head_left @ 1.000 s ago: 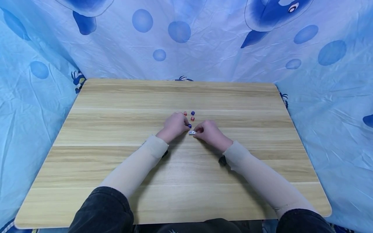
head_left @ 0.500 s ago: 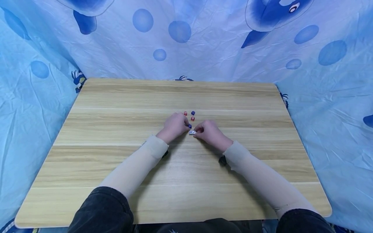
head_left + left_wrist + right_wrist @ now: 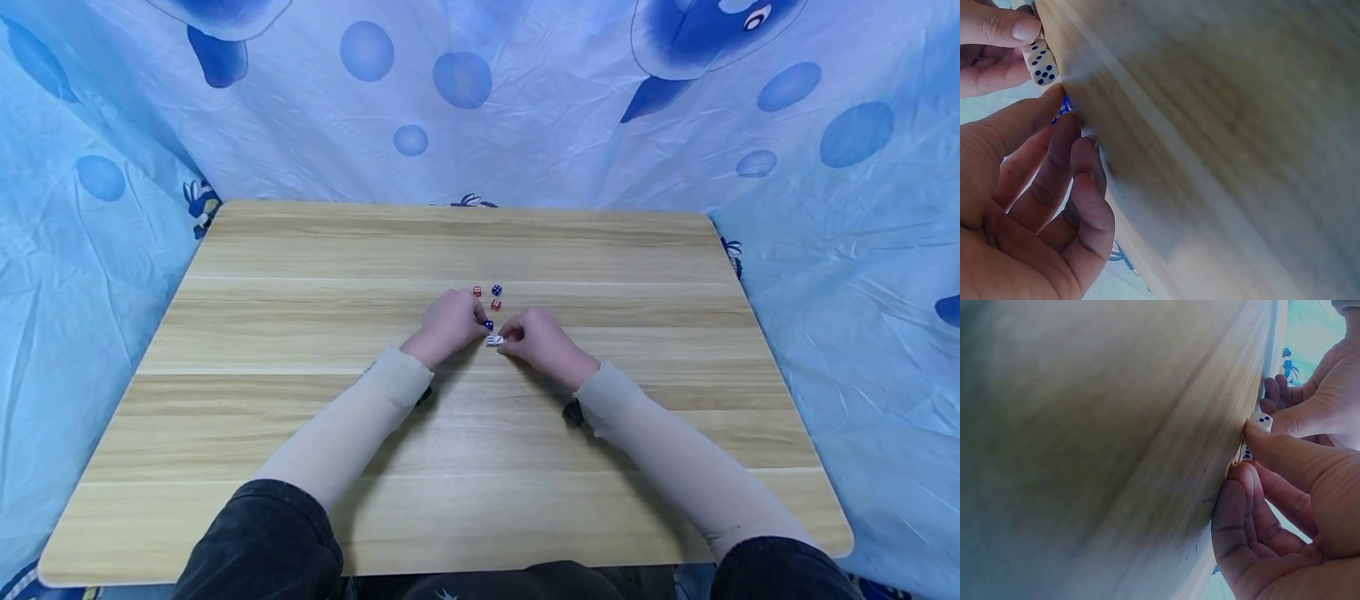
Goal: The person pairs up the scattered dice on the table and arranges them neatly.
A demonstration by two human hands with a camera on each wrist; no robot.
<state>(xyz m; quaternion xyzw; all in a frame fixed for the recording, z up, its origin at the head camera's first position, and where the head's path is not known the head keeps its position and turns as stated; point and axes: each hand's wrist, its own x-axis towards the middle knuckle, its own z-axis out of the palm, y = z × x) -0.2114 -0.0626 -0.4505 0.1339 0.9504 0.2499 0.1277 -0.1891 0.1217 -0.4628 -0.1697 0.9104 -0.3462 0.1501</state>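
Presently, the left hand [image 3: 452, 322] pinches a blue die [image 3: 489, 325], just beyond a white die [image 3: 1040, 64] pinched by the right hand [image 3: 543, 343].

Wood grain, smooth plastic and creased sheeting, all in one view!
And there's the tabletop [image 3: 450, 492], wood-look, smooth, pale streaks of grain under a low satin sheen, solid timber or laminate, hard to call; on it the white die [image 3: 1041, 65], smooth and plastic-looking with rounded edges, and the blue die [image 3: 489, 325] and red dice [image 3: 496, 306], plastic by their look, too small to judge for gloss; round the back, the printed backdrop [image 3: 547, 133], thin, wrinkled, softly shiny; and up the arms, matt pale sleeves [image 3: 675, 458] meeting dull dark cloth cuffs [image 3: 258, 525]!
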